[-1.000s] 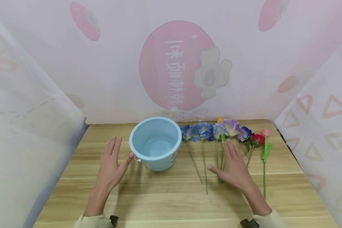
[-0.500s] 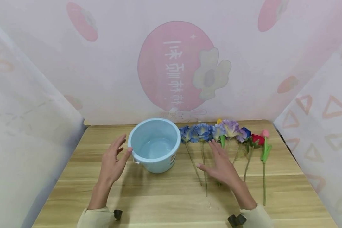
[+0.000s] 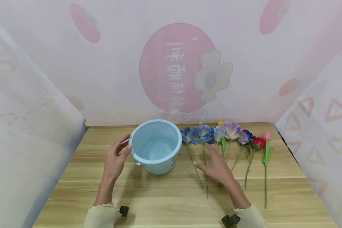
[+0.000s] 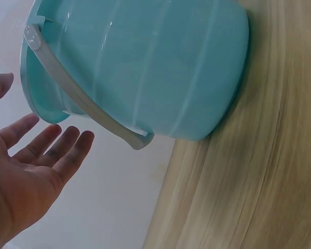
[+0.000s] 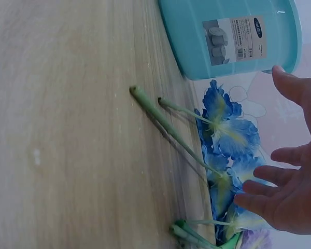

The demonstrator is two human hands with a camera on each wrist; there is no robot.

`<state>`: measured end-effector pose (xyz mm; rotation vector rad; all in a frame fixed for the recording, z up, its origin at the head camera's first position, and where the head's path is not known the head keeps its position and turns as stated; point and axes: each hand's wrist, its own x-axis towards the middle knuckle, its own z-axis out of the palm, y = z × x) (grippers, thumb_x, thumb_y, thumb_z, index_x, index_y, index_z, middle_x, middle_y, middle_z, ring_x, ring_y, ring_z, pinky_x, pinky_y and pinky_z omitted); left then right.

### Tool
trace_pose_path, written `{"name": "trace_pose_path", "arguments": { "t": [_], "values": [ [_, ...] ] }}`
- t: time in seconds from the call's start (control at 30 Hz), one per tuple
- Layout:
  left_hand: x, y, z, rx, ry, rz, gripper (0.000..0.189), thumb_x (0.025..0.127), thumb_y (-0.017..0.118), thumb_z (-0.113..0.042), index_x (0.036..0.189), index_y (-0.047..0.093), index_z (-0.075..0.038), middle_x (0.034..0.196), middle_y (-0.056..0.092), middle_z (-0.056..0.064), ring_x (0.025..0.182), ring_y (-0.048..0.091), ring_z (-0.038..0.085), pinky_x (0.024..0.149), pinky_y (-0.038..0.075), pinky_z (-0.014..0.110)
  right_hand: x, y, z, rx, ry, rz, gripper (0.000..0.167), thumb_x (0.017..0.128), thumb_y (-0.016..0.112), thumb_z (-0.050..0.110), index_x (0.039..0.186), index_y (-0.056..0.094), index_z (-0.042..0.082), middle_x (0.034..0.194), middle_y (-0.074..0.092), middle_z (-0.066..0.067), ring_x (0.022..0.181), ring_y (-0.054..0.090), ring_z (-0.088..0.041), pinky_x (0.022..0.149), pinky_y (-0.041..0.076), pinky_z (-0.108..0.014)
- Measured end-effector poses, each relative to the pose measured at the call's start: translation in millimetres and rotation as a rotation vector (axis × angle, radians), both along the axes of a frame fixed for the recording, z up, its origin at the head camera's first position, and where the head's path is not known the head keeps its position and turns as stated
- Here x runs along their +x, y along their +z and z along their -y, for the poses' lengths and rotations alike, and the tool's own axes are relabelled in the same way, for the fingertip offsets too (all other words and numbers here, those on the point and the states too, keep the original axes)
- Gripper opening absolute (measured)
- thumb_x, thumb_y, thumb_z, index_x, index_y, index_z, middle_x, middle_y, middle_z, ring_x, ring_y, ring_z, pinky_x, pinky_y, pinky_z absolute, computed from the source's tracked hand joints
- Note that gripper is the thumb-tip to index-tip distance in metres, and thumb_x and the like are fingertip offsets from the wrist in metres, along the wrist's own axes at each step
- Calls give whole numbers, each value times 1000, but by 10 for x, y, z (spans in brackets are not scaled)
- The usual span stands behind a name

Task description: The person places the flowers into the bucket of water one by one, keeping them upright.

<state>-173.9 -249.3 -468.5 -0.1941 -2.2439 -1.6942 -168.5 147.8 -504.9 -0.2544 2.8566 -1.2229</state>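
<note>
"Seen from above, where's the plastic bucket [image 3: 159, 168]?"
"Upright on the table [image 3: 159, 202], beside artificial irises [image 3: 203, 133]; probably light, stiff, slick."
"Left wrist?"
"Left hand [image 4: 28, 181] loose-fingered by the rim [image 4: 25, 78], the likely hold; contact unclear."
"Right wrist?"
"Right hand [image 5: 295, 192] spread, gripping nothing."

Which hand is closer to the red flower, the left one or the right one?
The right hand: it is to the left of the red flower and nearer the person. The left hand is farther away, beyond the bucket.
</note>
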Motion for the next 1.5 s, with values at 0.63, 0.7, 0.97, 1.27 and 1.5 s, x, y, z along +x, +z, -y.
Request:
{"name": "trace_pose_path", "arguments": {
  "t": [0.63,0.7,0.97,1.27,1.5],
  "values": [
    [-10,-79,-7,212,-16,49,40,106,66,-5,145,61,5,127,70,10,112,75,12,87,65,22,-245,-65,156,-254,68,103,63,100,78,26,154,55,3,150,63,-20,137,64,-40,112,56,-56],
    [-4,-85,-8,205,-14,52,41,106,66,-6,145,61,4,128,69,11,113,74,12,88,65,22,-274,-79,167,-261,69,121,60,101,77,26,152,57,3,149,65,-19,135,66,-39,111,57,-56],
    [-7,-79,-6,169,-29,37,40,107,65,-8,145,61,3,129,68,9,113,74,10,88,65,21,-422,-149,185,-333,58,184,50,102,74,15,147,60,-2,140,70,-22,127,70,-38,107,60,-49],
    [-15,-105,-14,160,-11,34,39,106,66,-6,144,62,3,129,69,15,112,74,11,87,65,22,-504,-218,186,-408,26,283,44,100,74,10,141,65,-2,131,74,-23,115,75,-34,86,67,-38],
    [-22,-105,0,153,-10,31,40,107,65,-7,145,61,3,129,68,11,114,74,11,87,65,21,-545,-232,261,-421,35,306,41,96,77,2,136,68,-5,123,76,-26,100,79,-32,74,69,-37]
  ]
}}
